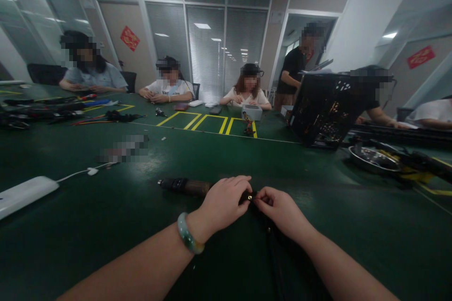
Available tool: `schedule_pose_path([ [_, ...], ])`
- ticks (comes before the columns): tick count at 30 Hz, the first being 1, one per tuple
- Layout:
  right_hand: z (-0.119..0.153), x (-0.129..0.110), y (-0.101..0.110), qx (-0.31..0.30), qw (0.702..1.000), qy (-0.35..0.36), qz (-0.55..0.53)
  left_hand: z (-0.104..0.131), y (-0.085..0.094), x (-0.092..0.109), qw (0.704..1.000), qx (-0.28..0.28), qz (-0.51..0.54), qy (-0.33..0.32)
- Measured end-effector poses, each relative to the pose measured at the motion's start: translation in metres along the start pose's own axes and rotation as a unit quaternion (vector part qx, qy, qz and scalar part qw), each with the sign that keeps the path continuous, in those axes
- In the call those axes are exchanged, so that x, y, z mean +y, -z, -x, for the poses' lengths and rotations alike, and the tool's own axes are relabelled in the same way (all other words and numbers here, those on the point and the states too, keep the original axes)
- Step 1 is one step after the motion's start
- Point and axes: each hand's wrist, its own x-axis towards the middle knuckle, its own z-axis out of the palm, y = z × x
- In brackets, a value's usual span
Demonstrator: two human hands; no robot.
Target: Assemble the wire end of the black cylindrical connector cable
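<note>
A long, dark brown and black cylindrical object (197, 187) with a silver tip lies on the green table; I cannot make out its kind. My left hand (226, 200), a green bangle at its wrist, is closed over its right end, palm down. Beside the left thumb and fingertips shows a small gold-coloured fitting (250, 197). My right hand (282, 209) pinches dark material just right of that fitting, its fingers nearly meeting the left ones. From under the right hand, a dark strap-like length (273, 256) with another small gold dot runs toward the table's near edge.
A white power strip (28, 195) with a cable lies at left, near a blurred-out item (123, 149). Cable bundles (38, 110) are farther left. At right stand a black computer case (318, 110) and a metal bowl (374, 157). Several people sit or stand around the table.
</note>
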Motion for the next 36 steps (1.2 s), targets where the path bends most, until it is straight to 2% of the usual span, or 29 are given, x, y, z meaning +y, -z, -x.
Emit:
schedule_pose_path([
  [11, 0.0008, -0.0008, 0.0008, -0.004, 1.000, -0.001, 0.005, 0.0004, -0.0010, -0.0008, 1.000, -0.007, 0.002, -0.014],
  [27, -0.0011, 0.0046, -0.0018, 0.013, 1.000, 0.015, 0.004, 0.0004, -0.0046, -0.0027, 1.000, 0.008, 0.016, 0.000],
  [36, 0.0008, 0.0021, -0.0005, -0.005, 1.000, -0.002, -0.027, 0.0008, -0.0033, -0.0024, 1.000, 0.000, 0.024, -0.003],
])
